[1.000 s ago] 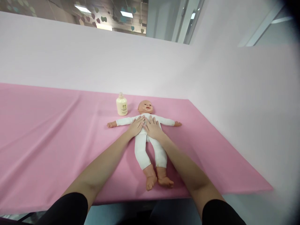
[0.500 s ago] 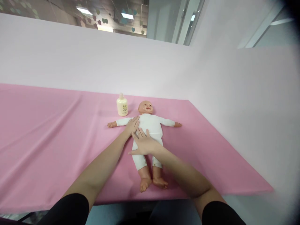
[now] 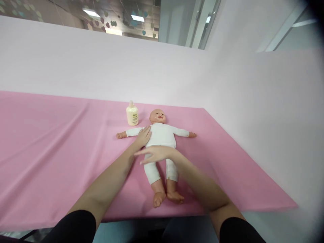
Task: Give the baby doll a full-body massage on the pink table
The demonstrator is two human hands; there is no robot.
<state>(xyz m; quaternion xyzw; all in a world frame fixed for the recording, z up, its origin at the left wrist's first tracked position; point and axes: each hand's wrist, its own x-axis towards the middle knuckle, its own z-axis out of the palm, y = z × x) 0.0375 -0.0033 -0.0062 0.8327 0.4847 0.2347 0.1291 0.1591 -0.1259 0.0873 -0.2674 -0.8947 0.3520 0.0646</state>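
We see the left hand (image 3: 144,136) with its fingers extended and close together, laid flat where the doll's (image 3: 163,135) chest meets one outstretched arm, grasping nothing. The right hand (image 3: 157,154) has its fingers loosely parted and likewise empty; it lies across the doll's hips, fingertips pointing past the flank on the left hand's side, and we cannot tell whether it presses or hovers. Compared with one second earlier, when both hands lay side by side on the doll's chest, we note the left shifted to the doll's side and the right lower and turned crosswise. The doll, in white clothing, lies on its back, feet toward us, on a pink cover (image 3: 63,145). Beside its head, on the left hand's side, we find a cream-coloured bottle (image 3: 132,116) upright, unmoved; beyond the head rises a white wall (image 3: 113,71).
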